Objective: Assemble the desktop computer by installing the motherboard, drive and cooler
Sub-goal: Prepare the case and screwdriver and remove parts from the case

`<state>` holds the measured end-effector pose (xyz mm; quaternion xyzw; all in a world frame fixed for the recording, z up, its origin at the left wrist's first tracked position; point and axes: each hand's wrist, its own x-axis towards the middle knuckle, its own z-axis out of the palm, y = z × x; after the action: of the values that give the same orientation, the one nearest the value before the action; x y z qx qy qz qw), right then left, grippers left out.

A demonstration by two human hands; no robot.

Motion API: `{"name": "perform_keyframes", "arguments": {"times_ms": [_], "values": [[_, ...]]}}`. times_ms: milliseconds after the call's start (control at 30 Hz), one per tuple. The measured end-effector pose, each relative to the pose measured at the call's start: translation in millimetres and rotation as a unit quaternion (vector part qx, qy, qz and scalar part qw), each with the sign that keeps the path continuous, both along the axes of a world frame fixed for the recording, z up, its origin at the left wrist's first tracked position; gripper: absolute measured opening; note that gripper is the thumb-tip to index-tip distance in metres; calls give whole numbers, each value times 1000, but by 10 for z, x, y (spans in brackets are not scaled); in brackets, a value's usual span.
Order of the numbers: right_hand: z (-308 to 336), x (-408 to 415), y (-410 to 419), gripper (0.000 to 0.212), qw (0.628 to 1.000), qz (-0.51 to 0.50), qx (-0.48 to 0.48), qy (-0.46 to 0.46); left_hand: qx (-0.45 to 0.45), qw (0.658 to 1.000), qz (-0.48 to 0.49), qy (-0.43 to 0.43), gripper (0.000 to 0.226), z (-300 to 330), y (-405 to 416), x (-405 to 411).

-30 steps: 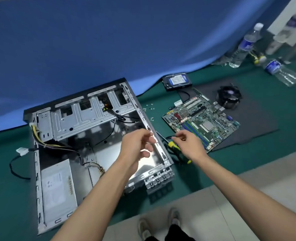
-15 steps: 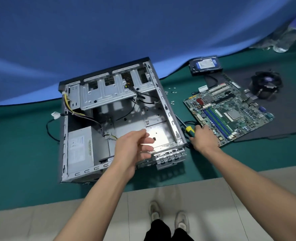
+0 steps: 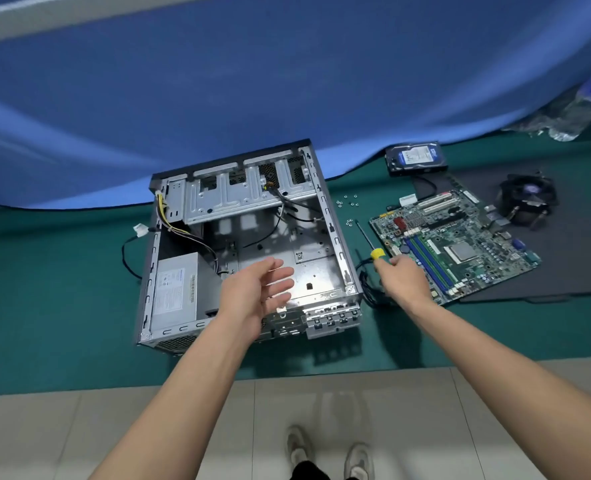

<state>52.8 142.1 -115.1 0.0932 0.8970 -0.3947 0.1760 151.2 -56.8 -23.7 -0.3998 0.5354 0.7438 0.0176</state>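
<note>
An open metal computer case (image 3: 325, 216) lies on its side on the green mat, with a power supply (image 3: 174, 289) inside at the left. My left hand (image 3: 256, 294) hovers over the case's near edge with straight fingers and holds nothing. My right hand (image 3: 403, 280) grips the yellow handle of a screwdriver (image 3: 368, 240) lying between the case and the green motherboard (image 3: 460, 251). A hard drive (image 3: 415, 159) lies beyond the motherboard. The black cooler fan (image 3: 528, 199) sits at the far right.
Several small screws (image 3: 347, 202) are scattered on the green mat (image 3: 44, 306) right of the case. A blue cloth (image 3: 287, 81) hangs behind. A plastic water bottle (image 3: 585, 105) lies at the far right. A black cable (image 3: 370, 292) coils under my right hand. My shoes (image 3: 328, 452) stand on the tiled floor.
The view has shifted, with the case now more central. My left hand's fingers have straightened out. My right hand stays on the screwdriver handle.
</note>
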Motion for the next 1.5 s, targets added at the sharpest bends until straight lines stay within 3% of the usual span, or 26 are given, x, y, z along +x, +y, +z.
{"name": "perform_keyframes", "arguments": {"times_ms": [200, 400, 567, 733, 867, 1067, 1233, 1400, 1500], "values": [[660, 346, -162, 19, 980, 49, -170, 88, 48, 996, 69, 33, 17, 136, -129, -59], [1027, 826, -436, 10, 969, 171, -108, 143, 148, 981, 110, 68, 21, 238, -382, 48], [1026, 1282, -731, 52, 961, 201, -25, 189, 286, 941, 140, 115, 24, 228, -649, 310], [967, 1707, -1122, 44, 959, 213, -21, 184, 330, 920, 156, 144, 23, 118, -1065, 771], [937, 2019, -1452, 36, 961, 225, -17, 158, 339, 911, 176, 155, 24, 17, -1392, 1141], [981, 2410, -1796, 46, 963, 240, 7, 119, 300, 919, 189, 173, 26, -120, -1670, 1581], [994, 2677, -1972, 41, 976, 216, -9, 35, 258, 930, 208, 157, 25, -243, -1710, 1842], [945, 2774, -2021, 30, 979, 153, -92, -96, 278, 934, 190, 122, 27, -373, -1696, 1911], [877, 2806, -2026, 36, 975, 131, -113, -139, 289, 935, 176, 103, 29, -455, -1651, 1888]]}}
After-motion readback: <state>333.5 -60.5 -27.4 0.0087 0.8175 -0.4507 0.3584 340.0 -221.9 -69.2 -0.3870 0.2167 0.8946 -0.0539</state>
